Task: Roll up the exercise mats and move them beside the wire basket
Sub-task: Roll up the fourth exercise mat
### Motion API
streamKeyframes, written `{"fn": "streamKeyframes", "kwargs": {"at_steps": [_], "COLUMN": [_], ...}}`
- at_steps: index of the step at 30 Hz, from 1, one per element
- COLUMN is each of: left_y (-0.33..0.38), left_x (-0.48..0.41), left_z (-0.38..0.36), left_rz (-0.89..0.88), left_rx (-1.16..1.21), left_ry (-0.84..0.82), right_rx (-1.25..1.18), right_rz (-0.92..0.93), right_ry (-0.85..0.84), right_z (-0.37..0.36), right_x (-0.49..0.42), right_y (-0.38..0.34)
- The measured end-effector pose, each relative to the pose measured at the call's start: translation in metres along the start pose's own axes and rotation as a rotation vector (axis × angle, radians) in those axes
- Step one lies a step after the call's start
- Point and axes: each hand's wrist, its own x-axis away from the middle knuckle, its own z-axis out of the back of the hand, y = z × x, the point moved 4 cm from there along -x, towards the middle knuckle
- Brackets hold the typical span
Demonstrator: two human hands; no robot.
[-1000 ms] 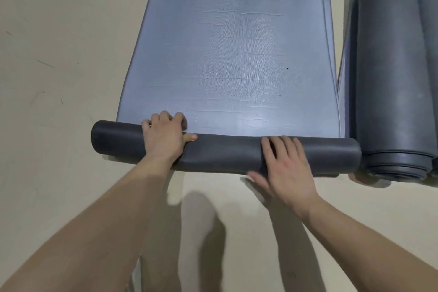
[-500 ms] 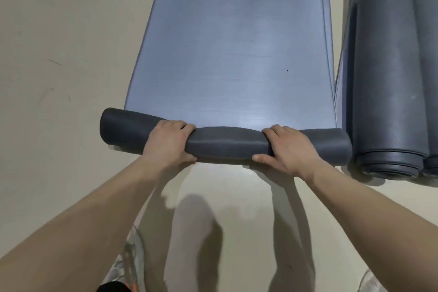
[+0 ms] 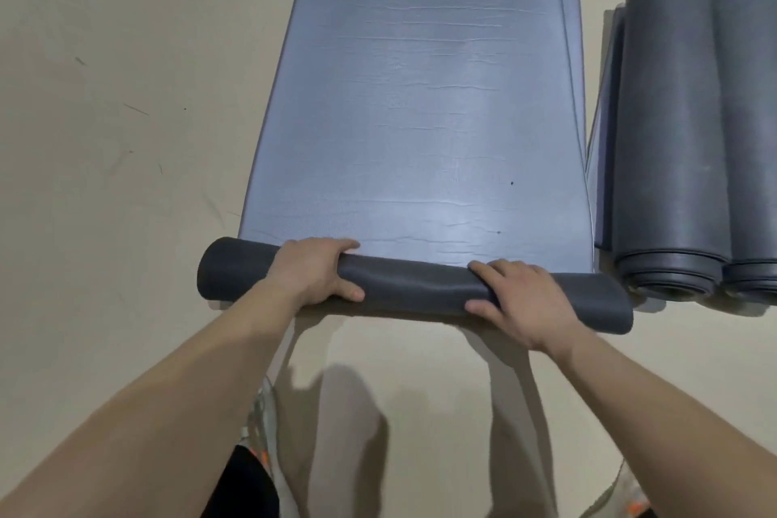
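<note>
Item one: mat, on the floor. Its near end is wound into a thin coil and most of its length lies flat ahead of us. We judge the rolling barely begun.

Left hand: fingers curled over the top of the coiled end, thumb on the near side, gripping it.

Right hand: the same grip, nearer the right end.

Item two: rolled mats, a pair side by side just right of the flat mat. We judge their rolling done.

Wire basket: not in view, so we cannot tell whether the pair is in place.

Left to do: finish this mat, then carry it over.
</note>
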Motion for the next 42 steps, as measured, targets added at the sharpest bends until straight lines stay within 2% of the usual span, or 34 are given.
{"fn": "streamKeyframes", "kwargs": {"at_steps": [3, 4, 6, 8, 9, 11, 13, 15, 17, 18, 21, 23, 25, 28, 30, 31, 36, 38, 42], "left_y": [0.011, 0.016, 0.015, 0.010, 0.009, 0.006, 0.008, 0.008, 0.002, 0.000, 0.008, 0.014, 0.015, 0.015, 0.014, 0.014, 0.014, 0.016, 0.014], "left_x": [0.026, 0.028, 0.015, -0.009, -0.020, -0.035, -0.039, -0.037, -0.042, -0.046, -0.061, -0.062, -0.053, -0.034, -0.025, -0.023, -0.032, -0.026, 0.007], "left_z": [-0.017, -0.024, -0.029, -0.020, -0.015, -0.006, -0.004, -0.013, -0.025, -0.027, -0.016, -0.010, -0.010, -0.012, -0.014, -0.013, 0.001, -0.005, -0.036], "left_rz": [0.010, -0.010, -0.030, -0.055, -0.062, -0.063, -0.137, -0.238, -0.249, -0.241, -0.247, -0.237, -0.224, -0.220, -0.204, -0.195, -0.135, -0.118, -0.052], "left_rx": [-0.008, 0.031, 0.139, 0.156, 0.154, 0.201, 0.193, -0.061, -0.382, -0.432, -0.338, -0.329, -0.300, -0.267, -0.205, -0.181, -0.101, -0.133, -0.360], "left_ry": [0.486, 0.580, 0.662, 0.645, 0.616, 0.578, 0.591, 0.511, 0.396, 0.380, 0.459, 0.429, 0.326, 0.123, -0.016, -0.066, -0.213, -0.160, 0.270], "right_rx": [-0.037, -0.007, 0.004, -0.011, 0.015, 0.075, 0.074, 0.055, 0.061, 0.070, 0.076, 0.063, 0.028, -0.082, -0.139, -0.121, 0.095, 0.094, -0.108], "right_rz": [0.019, 0.009, -0.048, -0.066, -0.074, -0.086, -0.109, -0.116, -0.112, -0.119, -0.136, -0.111, -0.094, -0.067, -0.050, -0.050, -0.096, -0.084, -0.030], "right_ry": [-0.085, -0.032, 0.213, 0.419, 0.406, 0.272, 0.193, 0.125, 0.082, 0.093, 0.218, 0.251, 0.174, -0.059, -0.148, -0.134, 0.222, 0.148, -0.192], "right_z": [0.021, 0.024, 0.025, 0.014, 0.007, -0.003, 0.002, 0.013, 0.018, 0.018, 0.014, 0.015, 0.020, 0.023, 0.022, 0.020, -0.007, -0.003, 0.033], "right_x": [-0.027, -0.032, -0.031, -0.019, -0.016, -0.023, -0.043, -0.064, -0.077, -0.079, -0.075, -0.071, -0.066, -0.051, -0.037, -0.029, 0.003, -0.007, -0.048], "right_y": [0.014, 0.015, 0.007, -0.008, -0.014, -0.013, -0.002, 0.005, 0.008, 0.009, 0.012, 0.010, 0.007, 0.001, -0.004, -0.007, -0.025, -0.019, -0.001]}}
